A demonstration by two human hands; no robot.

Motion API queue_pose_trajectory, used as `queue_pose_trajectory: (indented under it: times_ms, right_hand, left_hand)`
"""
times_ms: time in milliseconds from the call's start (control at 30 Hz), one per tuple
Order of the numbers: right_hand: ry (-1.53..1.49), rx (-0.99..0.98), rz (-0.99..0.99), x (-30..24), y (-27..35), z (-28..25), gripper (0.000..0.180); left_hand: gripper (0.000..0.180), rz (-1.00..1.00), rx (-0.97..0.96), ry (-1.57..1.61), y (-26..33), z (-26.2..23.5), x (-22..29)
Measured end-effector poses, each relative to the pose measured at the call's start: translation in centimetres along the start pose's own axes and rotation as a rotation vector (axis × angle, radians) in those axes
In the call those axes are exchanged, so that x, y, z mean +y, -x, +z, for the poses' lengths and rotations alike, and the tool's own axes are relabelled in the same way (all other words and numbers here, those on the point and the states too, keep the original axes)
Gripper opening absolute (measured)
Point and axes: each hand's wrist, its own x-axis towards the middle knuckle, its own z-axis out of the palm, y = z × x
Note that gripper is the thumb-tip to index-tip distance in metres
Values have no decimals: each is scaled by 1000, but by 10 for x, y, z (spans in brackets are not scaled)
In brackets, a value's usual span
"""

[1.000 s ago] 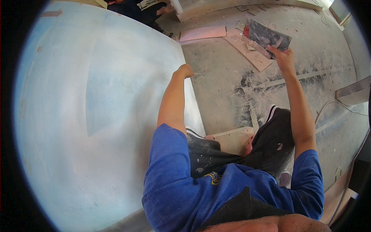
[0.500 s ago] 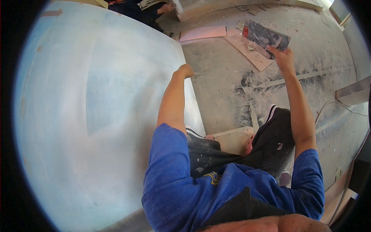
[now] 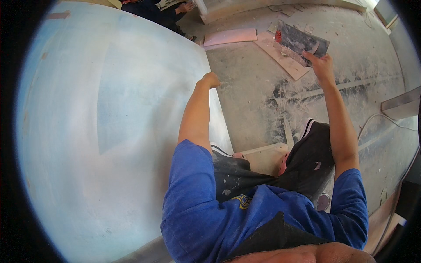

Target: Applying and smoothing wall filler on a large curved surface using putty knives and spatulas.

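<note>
My right hand (image 3: 322, 66) is raised over the floor at the upper right. It pinches a dusty dark grey rectangular sheet (image 3: 301, 40) by its near right corner, thumb on top. Pale powder smears the sheet, and a red patch shows at its left end; it resembles sandpaper, though I cannot be sure. My left hand (image 3: 211, 80) is closed over the right edge of a large, smooth, pale blue-white panel (image 3: 131, 114), its fingertips hidden beyond the edge. The panel fills the left side of the view, with a dark strip of tape or paint near its far left corner.
Another person (image 3: 147, 13) in dark clothes is beyond the panel. A pinkish board (image 3: 230, 37) and a flat plank (image 3: 287, 63) lie on the dusty floor (image 3: 245, 96). To the right are a cable (image 3: 372, 117) and a grey block (image 3: 401, 104). Scraps lie far off.
Both my hands, the sheet and the panel hold their places. Beyond the panel, the other person's hand has shifted slightly.
</note>
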Motion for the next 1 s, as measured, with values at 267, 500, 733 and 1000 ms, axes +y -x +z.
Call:
queue_pose_trajectory:
  times_ms: [267, 500, 733, 1000]
  right_hand:
    - [-8, 14, 50, 1, -1, 1, 22]
    - [7, -5, 11, 1, -3, 3, 24]
    - [-1, 12, 20, 1, -2, 1, 23]
    - [6, -11, 10, 2, -3, 0, 22]
  left_hand:
    - [33, 3, 8, -10, 1, 0, 1]
    - [34, 42, 25, -10, 0, 0, -5]
    - [30, -5, -23, -37, -4, -2, 1]
    - [35, 65, 83, -50, -14, 8, -8]
